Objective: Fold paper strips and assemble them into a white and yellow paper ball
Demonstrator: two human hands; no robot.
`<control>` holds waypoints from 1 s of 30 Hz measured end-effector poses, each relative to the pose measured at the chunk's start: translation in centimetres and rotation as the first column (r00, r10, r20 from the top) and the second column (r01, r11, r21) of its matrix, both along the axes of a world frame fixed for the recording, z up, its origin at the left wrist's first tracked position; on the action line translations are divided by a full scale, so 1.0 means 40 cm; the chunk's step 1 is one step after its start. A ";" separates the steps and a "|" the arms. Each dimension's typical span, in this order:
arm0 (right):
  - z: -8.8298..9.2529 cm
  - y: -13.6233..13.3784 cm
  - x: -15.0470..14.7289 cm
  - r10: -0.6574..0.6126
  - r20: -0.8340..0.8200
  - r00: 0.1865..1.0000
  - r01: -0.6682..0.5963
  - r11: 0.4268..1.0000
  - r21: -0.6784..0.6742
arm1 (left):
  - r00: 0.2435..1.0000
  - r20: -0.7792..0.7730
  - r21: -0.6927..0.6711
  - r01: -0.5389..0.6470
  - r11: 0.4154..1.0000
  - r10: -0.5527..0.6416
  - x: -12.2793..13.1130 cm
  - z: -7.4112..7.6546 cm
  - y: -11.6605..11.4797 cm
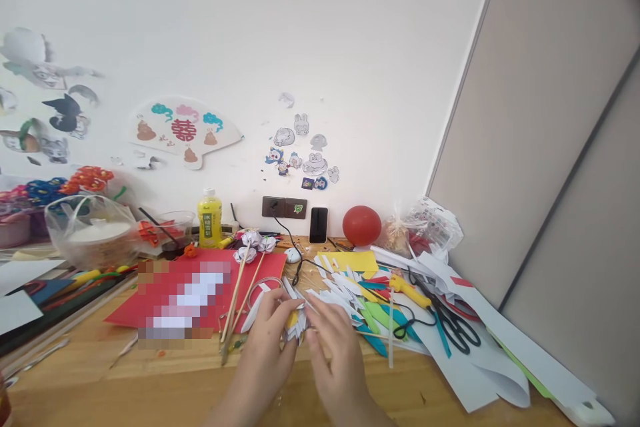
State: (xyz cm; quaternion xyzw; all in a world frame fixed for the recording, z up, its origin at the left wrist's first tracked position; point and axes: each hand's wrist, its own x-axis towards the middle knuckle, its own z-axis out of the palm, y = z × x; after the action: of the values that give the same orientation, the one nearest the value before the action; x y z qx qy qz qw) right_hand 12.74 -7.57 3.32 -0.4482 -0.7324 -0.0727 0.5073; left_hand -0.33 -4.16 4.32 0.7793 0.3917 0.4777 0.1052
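Note:
My left hand (265,347) and my right hand (333,350) meet low in the middle of the view over a wooden desk (150,380). Both pinch a small folded white paper piece with a yellow bit (295,320) between their fingertips. Just beyond them lies a heap of folded white, green, blue and yellow paper strips (350,293). To the left of my left hand lie wooden sticks topped with white paper flowers (253,243) across a red sheet (165,293).
Black scissors (453,327) and a yellow glue gun (410,290) lie right of the hands on white sheets. At the back stand a yellow bottle (209,217), a phone (319,225), a red ball (362,225) and a bagged bowl (93,230).

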 end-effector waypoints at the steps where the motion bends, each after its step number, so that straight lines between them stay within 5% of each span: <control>1: -0.006 0.001 -0.003 0.008 0.053 0.999 -0.008 1.000 0.014 | 1.000 -0.001 0.001 0.003 1.000 -0.003 0.000 0.000 0.000; 7: -0.014 -0.008 -0.017 0.026 0.103 0.994 -0.035 0.996 0.087 | 0.999 -0.043 0.022 0.015 1.000 -0.014 -0.005 0.002 0.008; 15: -0.013 0.029 0.006 0.043 -0.334 0.942 -0.111 0.976 -0.186 | 0.973 -0.217 0.252 -0.019 0.968 0.076 -0.012 -0.039 0.023; 21: -0.041 0.042 -0.016 0.011 -0.578 0.816 -0.167 0.962 -0.218 | 0.971 -0.151 0.272 -0.139 0.952 0.185 -0.016 -0.073 0.056; 30: -0.048 0.038 -0.019 0.026 -0.515 0.857 -0.168 0.959 -0.230 | 0.974 -0.227 0.168 0.059 0.984 -0.020 -0.017 -0.035 0.039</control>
State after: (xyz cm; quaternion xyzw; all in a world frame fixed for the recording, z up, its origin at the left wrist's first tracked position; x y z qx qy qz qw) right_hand 11.97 -6.03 1.40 -0.4779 -0.5982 0.1729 0.6197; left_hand -1.00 -2.60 2.93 0.8422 0.3423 0.4166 0.0015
